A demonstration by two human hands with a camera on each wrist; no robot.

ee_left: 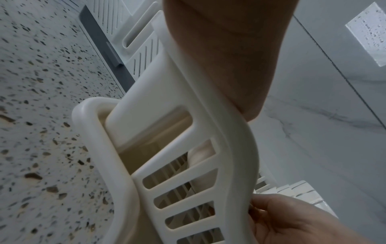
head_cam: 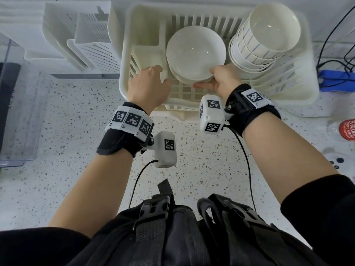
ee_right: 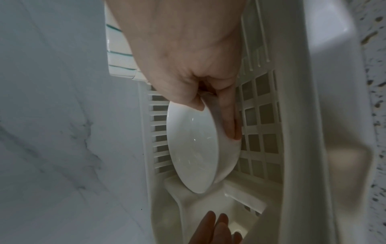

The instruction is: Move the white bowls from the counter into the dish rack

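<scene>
Holding a white bowl inside the cream dish rack, my right hand pinches its near-right rim, thumb on the inner face, fingers curled under the outer wall. The bowl sits on top of other white bowls in the rack's middle. My left hand reaches over the rack's left wall; its fingers look loosely bent near the bowl's left edge, and I cannot tell whether they touch it.

A tilted stack of striped bowls stands just right of the held bowl, inside the rack. The rack rests on a speckled terrazzo counter, against a pale marbled wall.

The right wrist view shows the gridded rack floor beneath the bowl, hidden from the head view. The left wrist view shows the rack's slotted side wall from outside.

White slotted trays stand left of the rack; a red-capped bottle lies at the far right.
</scene>
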